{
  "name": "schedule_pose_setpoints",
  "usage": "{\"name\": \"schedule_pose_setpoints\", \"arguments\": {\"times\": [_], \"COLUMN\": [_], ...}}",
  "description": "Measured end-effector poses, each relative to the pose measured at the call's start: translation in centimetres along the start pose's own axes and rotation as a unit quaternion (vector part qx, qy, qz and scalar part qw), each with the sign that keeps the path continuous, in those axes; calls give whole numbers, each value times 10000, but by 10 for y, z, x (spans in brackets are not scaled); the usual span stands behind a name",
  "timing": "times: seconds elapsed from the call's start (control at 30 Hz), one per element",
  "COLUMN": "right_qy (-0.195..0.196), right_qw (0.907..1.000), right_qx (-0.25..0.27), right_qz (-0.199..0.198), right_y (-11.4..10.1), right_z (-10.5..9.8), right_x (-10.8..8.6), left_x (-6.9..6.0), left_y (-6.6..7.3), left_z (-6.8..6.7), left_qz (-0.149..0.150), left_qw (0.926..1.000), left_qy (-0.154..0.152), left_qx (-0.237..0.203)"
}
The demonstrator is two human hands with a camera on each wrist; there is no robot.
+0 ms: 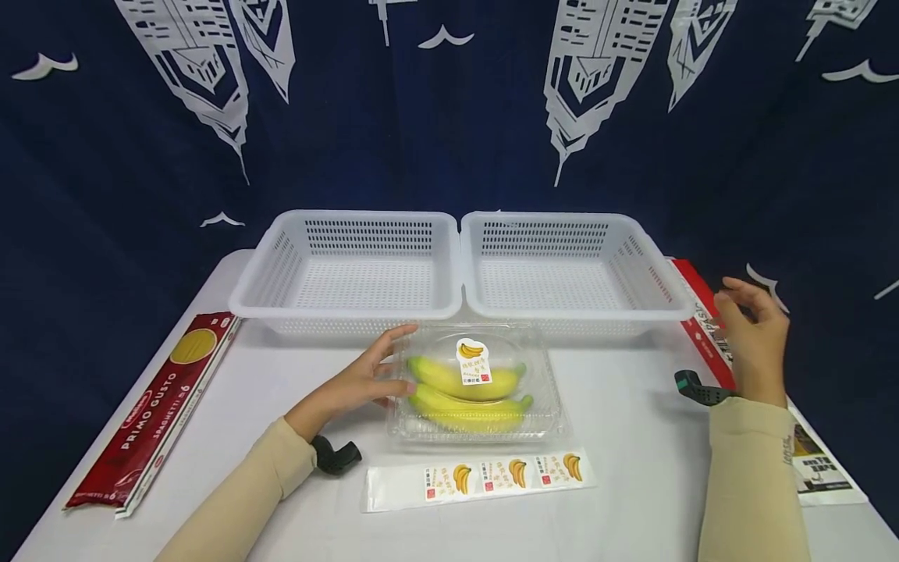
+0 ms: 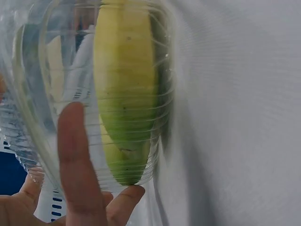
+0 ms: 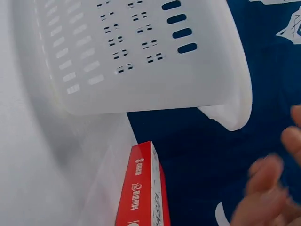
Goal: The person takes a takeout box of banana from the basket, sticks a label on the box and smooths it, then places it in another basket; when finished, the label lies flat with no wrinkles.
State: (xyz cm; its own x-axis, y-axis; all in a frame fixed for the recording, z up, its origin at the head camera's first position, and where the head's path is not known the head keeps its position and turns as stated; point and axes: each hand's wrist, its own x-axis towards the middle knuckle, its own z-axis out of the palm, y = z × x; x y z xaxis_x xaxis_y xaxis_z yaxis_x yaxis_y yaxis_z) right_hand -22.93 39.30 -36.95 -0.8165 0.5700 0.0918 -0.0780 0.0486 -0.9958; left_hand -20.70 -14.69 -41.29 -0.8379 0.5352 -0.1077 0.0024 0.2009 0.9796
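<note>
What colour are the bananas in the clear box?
The bananas are yellow with greenish ends, best seen in the head view.

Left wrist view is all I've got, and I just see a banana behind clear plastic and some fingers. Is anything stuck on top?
Observer: Yes, a white label is on top of the clear box.
Operator: Are there more like it?
Observer: Yes, a paper strip with three more labels lies in front of the box.
Operator: And what's the other hand doing?
Observer: The right hand is near a red pack, apparently holding nothing.
</note>
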Motion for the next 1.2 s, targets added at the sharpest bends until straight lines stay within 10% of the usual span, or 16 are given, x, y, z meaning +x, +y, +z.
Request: {"name": "schedule_pose_setpoints", "arguments": {"times": [0.13,0.4,0.7,1.2], "right_qy": [-772,-2150,-2371,-2408], "right_qw": [9946,9658,9466,9420], "right_qx": [-631,1219,1977,2135], "right_qz": [305,787,933,949], "right_y": [16,31,34,38], "right_z": [-5,-9,-6,-4], "right_x": [8,12,12,12], "left_x": [-1,-1,-3,-18], "left_y": [1,1,5,30], "left_z": [-2,-2,0,-2], "left_qz": [-104,-29,-75,-222], "left_qw": [9998,9994,9995,9997], "left_qy": [-161,-157,3,-27], "left_qx": [-95,-303,-310,-102]}}
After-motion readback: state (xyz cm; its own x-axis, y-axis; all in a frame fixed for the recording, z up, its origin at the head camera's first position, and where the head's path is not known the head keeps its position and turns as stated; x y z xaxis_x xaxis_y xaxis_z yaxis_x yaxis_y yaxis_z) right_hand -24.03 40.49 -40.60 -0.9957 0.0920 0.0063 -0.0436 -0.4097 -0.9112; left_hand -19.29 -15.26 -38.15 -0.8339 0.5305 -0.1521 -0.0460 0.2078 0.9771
